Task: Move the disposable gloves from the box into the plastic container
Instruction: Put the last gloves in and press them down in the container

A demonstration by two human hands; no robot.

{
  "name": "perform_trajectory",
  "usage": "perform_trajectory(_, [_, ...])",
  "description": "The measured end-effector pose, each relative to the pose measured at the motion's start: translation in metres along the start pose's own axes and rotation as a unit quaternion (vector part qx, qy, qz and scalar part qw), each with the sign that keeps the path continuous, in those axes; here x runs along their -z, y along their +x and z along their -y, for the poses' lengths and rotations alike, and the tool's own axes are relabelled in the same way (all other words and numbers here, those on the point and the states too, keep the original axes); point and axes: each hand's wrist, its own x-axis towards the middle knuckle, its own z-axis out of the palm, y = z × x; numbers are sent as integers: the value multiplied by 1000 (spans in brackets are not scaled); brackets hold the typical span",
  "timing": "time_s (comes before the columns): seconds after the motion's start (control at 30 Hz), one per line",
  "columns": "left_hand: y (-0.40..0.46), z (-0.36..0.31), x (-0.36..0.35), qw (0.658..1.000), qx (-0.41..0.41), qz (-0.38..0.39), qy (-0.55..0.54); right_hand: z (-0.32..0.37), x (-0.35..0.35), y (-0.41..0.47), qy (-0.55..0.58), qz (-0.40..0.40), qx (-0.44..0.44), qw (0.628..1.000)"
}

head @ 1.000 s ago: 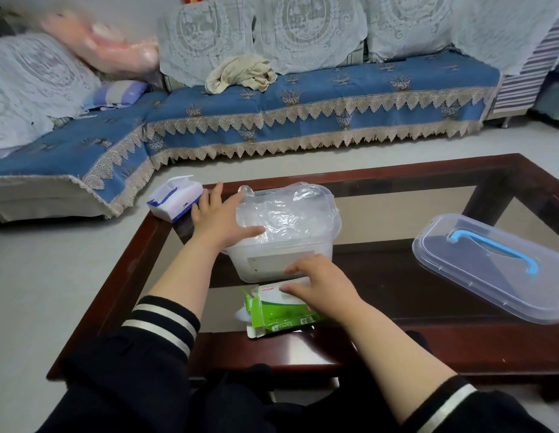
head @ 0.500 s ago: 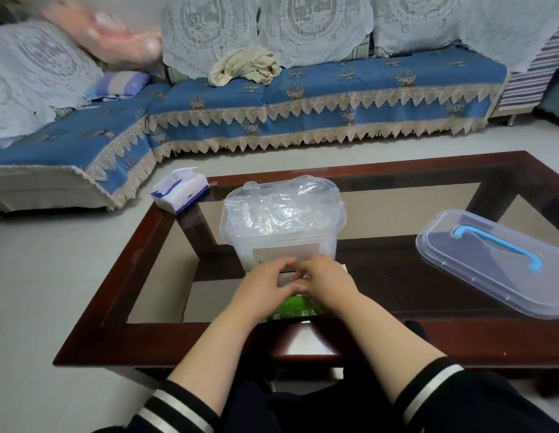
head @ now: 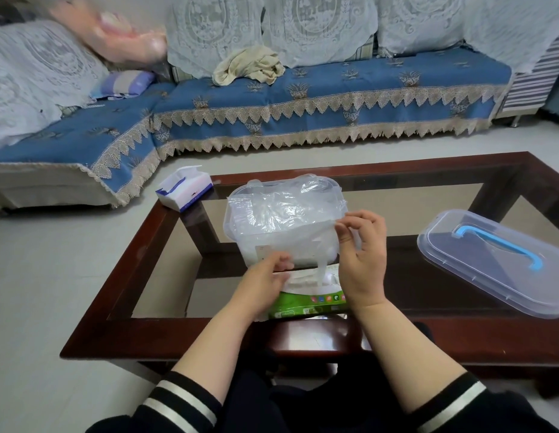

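Observation:
A clear plastic container (head: 240, 232) stands on the glass coffee table, heaped with thin transparent disposable gloves (head: 281, 201). Just in front of it lies the green and white glove box (head: 306, 304). My right hand (head: 362, 257) pinches a clear glove (head: 303, 235) by its top edge, lifted above the box in front of the container. My left hand (head: 265, 282) pinches the same glove lower down, over the box's opening.
The container's clear lid (head: 496, 264) with a blue handle lies on the table to the right. A white and blue tissue pack (head: 184, 189) sits at the table's far left corner. The dark wooden table frame (head: 116, 289) surrounds glass panels; a blue sofa stands behind.
My left hand came off the container and joined the right at the box. Both hands then rose, drawing a clear glove up out of the box.

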Motion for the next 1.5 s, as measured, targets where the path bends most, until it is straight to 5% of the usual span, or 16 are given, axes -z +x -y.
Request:
perform_trajectory(0.1, [3, -22, 17, 961, 34, -119, -246, -3, 2, 1, 18, 11, -16, 1000])
perform_trajectory(0.23, [6, -52, 37, 912, 63, -60, -401, -3, 1, 2, 19, 23, -9, 1000])
perform_trajectory(0.37, [14, -74, 46, 965, 3, -4, -263, -4, 2, 4, 20, 39, -11, 999])
perform_trajectory(0.57, [37, -110, 72, 979, -93, 81, -163, -10, 9, 9, 42, 3, -25, 999])
perform_trajectory(0.77, [72, -130, 103, 972, -141, 14, -189, -13, 12, 12, 14, -64, -27, 998])
perform_trajectory(1.07, [110, -74, 95, 997, 4, -72, 13, -19, 7, 8, -7, -10, -46, 999])
perform_trajectory(1.33, [105, -51, 71, 953, 62, -28, 294, -19, 1, 4, -46, 53, -46, 996])
perform_trajectory(1.5, [102, -38, 68, 916, 31, -100, 386, -14, 1, 0, -78, 121, -35, 989])
